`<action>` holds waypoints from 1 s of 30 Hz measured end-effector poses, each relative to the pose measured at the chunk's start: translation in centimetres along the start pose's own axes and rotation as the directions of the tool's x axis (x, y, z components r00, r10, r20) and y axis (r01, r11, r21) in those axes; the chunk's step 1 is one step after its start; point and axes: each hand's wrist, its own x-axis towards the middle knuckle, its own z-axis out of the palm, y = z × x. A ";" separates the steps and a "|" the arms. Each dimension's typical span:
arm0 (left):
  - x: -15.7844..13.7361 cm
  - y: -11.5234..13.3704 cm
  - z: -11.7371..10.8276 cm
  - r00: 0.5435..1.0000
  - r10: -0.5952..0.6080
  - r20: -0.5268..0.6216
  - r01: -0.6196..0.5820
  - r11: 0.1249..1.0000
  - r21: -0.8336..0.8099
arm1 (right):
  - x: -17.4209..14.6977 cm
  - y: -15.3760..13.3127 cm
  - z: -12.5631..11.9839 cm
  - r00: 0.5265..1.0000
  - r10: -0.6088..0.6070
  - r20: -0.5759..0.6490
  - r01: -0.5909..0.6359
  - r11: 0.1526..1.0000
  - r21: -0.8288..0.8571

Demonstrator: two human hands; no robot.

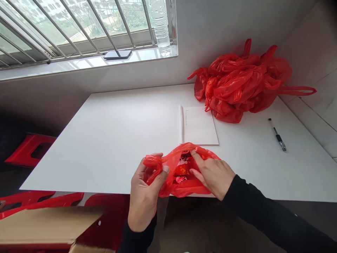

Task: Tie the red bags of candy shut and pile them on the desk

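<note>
A thin red plastic bag [171,186] lies at the table's front edge with its mouth spread. Inside, several small shiny red wrapped packets [182,170] with gold and white markings show through the opening. My left hand [147,189] is closed round the bunched handle on the bag's left side. At the opening's right side, my right hand [214,174] reaches in, its thumb and index finger apart and pointing at the packets. Its other fingers are hidden. A white notepad [200,126] lies just behind the bag.
A heap of red plastic bags [242,84] sits at the white table's [126,133] back right corner. A pen [277,135] lies on the right. On the windowsill are a phone [117,54] and a clear bottle [161,30]. Lower left are a cardboard box [47,225] and red stools [28,149].
</note>
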 end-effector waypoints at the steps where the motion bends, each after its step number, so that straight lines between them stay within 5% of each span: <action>1: 0.0 0.0 0.0 1.000 0.018 0.003 -0.018 0.999 0.030 | 0.2 -0.1 -0.1 1.000 -0.019 0.009 0.019 1.000 -0.011; 5: 0.3 0.5 0.3 0.994 0.067 -0.090 -0.069 0.997 -0.016 | 0.2 -0.4 -0.5 0.986 -0.152 0.071 0.154 0.988 -0.027; 8: 0.5 1.0 0.6 0.979 0.111 -0.172 -0.129 0.987 -0.099 | 0.4 -0.4 -0.7 0.992 -0.105 0.064 0.108 0.993 -0.045; 16: -0.5 0.4 0.5 0.995 0.089 -0.051 -0.093 0.993 -0.076 | 1.1 -0.5 -0.9 0.995 -0.070 0.072 0.075 0.994 -0.074; 19: -1.0 0.2 0.1 0.996 0.083 -0.029 -0.085 0.992 -0.095 | 0.2 -1.5 -0.4 0.972 -0.234 0.000 0.233 0.970 -0.074; 23: -1.3 0.3 -0.2 0.996 0.077 -0.051 -0.082 0.992 -0.097 | -0.7 -2.4 0.6 0.915 -0.391 0.098 0.397 0.917 -0.049; 30: -1.7 -0.3 -0.5 0.995 0.084 -0.050 -0.087 0.994 -0.067 | -3.0 -1.3 0.7 0.945 -0.319 0.070 0.321 0.947 -0.030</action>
